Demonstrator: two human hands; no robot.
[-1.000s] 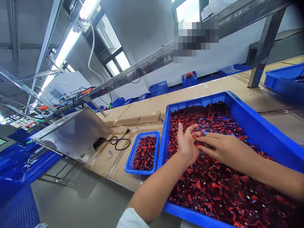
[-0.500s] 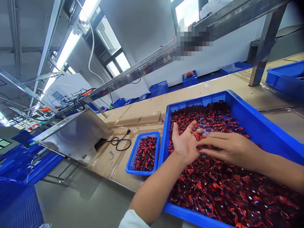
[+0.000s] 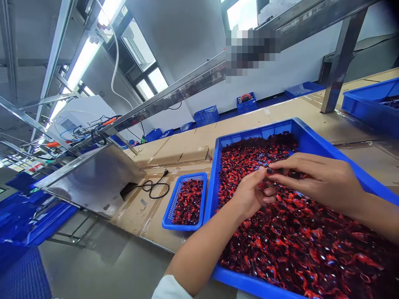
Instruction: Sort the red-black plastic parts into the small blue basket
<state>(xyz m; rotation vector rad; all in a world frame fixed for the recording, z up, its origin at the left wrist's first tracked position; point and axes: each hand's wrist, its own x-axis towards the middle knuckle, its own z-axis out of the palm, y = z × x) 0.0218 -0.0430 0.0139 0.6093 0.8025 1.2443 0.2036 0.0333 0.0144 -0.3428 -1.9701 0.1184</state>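
Observation:
Both hands meet over the large blue tray (image 3: 249, 285), which holds a deep layer of small glossy red and dark pieces (image 3: 280, 245). A small dark piece with a round black end (image 3: 269, 170) sits between my fingertips. My right hand (image 3: 324, 178) pinches it from the right, with thumb and fingers extended. My left hand (image 3: 253, 192) has its thumb tip against the piece and its fingers curled below. The inner part of the left grip is partly hidden.
A smaller blue basket (image 3: 168, 220) with similar pieces stands left of the tray on the cardboard-covered table (image 3: 146, 218). Farther left are a black cable (image 3: 151, 187) and a metal housing (image 3: 90, 178). A metal rail (image 3: 187, 87) crosses above; another blue tray (image 3: 358, 104) is at right.
My left hand has turned from an open, palm-up pose to curled fingers, its thumb meeting the piece. My right hand has shifted slightly to the right and still pinches. The view has shifted slightly.

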